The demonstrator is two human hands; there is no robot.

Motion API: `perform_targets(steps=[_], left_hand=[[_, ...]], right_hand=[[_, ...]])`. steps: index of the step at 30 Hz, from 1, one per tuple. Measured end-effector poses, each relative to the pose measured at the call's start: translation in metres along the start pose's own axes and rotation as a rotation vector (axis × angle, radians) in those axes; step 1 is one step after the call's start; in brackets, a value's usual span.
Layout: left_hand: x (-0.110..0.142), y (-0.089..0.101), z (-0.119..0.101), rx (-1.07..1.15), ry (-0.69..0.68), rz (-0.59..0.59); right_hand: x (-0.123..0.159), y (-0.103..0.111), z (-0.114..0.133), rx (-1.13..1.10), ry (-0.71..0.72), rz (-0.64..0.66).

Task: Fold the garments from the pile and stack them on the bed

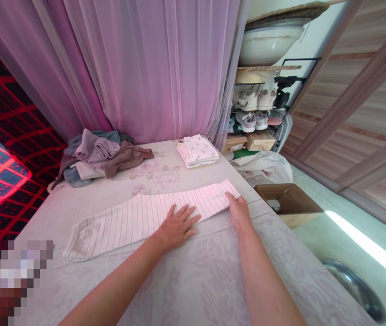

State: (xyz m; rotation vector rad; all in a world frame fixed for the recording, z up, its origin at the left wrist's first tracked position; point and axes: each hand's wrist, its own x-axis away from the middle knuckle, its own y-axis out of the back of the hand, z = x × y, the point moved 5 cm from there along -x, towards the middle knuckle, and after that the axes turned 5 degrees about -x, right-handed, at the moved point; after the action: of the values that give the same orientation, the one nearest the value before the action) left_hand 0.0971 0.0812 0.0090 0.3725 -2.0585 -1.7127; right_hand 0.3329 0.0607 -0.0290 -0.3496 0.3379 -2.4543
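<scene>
A long pink-and-white striped cloth point(128, 219) lies stretched across a table covered in a pale flowered sheet point(213, 276). My left hand point(177, 226) rests flat on the cloth's middle, fingers spread. My right hand point(237, 210) is at the cloth's right end, fingers curled onto its edge, apparently pinching it.
A heap of mauve, grey and brown clothes point(99, 156) sits at the back left. A folded stack of white patterned cloths point(197, 151) lies at the back right. Pink curtains point(152, 68) hang behind. An open cardboard box point(289, 201) and a shoe rack point(259, 113) stand to the right.
</scene>
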Motion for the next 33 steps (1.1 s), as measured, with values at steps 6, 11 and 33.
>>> perform_targets(steps=[6, 11, 33], left_hand=[[-0.001, 0.004, 0.003, 0.045, -0.005, 0.021], [-0.001, 0.006, 0.002, 0.092, 0.006, -0.006], [0.051, 0.02, 0.083, 1.198, 0.634, -0.368]], right_hand=[[0.01, -0.01, 0.011, -0.05, -0.081, 0.042], [0.03, -0.03, 0.035, -0.056, -0.077, 0.13], [0.149, -0.121, -0.011, 0.666, 0.586, 0.838]])
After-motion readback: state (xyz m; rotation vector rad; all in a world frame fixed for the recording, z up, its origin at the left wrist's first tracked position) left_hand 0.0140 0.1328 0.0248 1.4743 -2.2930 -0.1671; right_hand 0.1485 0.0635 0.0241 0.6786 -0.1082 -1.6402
